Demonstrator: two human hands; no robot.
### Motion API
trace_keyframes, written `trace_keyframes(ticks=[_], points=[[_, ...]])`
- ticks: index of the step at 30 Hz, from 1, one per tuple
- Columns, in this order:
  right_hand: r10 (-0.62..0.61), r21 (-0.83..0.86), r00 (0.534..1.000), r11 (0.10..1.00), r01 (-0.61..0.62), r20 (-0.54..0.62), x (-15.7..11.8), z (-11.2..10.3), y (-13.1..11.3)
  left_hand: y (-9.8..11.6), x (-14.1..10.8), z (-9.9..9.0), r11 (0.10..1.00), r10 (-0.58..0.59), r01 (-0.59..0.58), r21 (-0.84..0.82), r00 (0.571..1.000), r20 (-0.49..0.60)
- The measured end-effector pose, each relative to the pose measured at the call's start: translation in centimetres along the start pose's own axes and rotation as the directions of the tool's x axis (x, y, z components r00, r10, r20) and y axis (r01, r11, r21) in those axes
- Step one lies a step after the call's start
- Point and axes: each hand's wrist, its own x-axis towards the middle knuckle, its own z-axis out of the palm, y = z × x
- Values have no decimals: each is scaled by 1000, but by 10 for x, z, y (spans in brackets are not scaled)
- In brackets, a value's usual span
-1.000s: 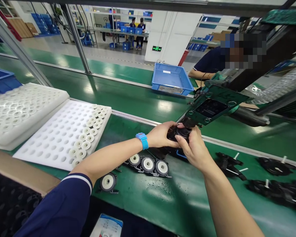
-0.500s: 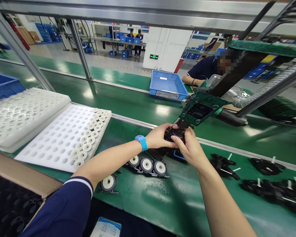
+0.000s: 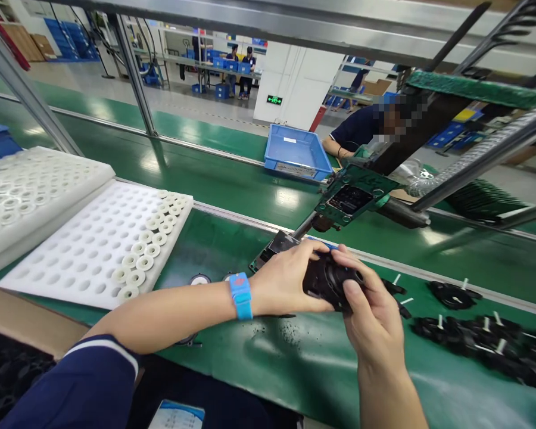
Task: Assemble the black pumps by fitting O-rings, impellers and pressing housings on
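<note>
A black round part is held between both hands over the green table. My left hand, with a blue band at the wrist, grips its left side. On the right side, the fingers and thumb of my right hand are closed round it. Just behind the hands stands a green and black press-like fixture with a metal rod. White rings sit in the right-hand columns of a white foam tray. Black parts with white centres are mostly hidden behind my left forearm.
Several black parts with white pins lie at the right. A blue bin stands beyond the table's rail, near a person's arm. Another foam tray is at the far left; a metal beam crosses above.
Both hands have come away from under the fixture, towards the lower right, with the black part. The part is now tilted between them. The view has shifted slightly.
</note>
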Motion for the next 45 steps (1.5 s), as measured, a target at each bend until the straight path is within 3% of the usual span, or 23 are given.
trace_keyframes(ticks=[3,8,11,15,20,23,26,34,39,45], points=[[51,154,987,988,-27,-151,-33,4,-15,26,-25,5,996,47,-46,78,999,-6],[-23,90,977,995,43,-213,-57,9,-30,44,-51,12,983,106,-102,151,994,-19],[-136,45,969,988,148,-207,-62,10,-36,44,-58,14,977,133,-124,172,990,-41],[-126,-15,974,992,125,-191,-63,9,-41,41,-60,12,983,119,-110,147,991,-53],[-202,41,979,978,203,-26,-52,1,-36,38,-60,6,1000,12,-12,11,1000,-7],[-184,-24,983,983,184,-11,-38,1,-27,28,-52,4,1000,-2,1,-23,998,-65],[-76,-119,994,991,66,-82,-20,9,-12,7,-36,4,999,7,-12,-37,991,-132],[-17,-178,981,984,-18,-192,38,25,26,-55,23,1,950,-82,45,-308,991,-107],[-43,-267,993,964,11,-114,54,28,31,-79,38,-5,943,-82,47,-331,992,-95],[-111,-348,994,932,98,-19,62,27,29,-81,41,-22,944,-43,37,-329,999,-11]])
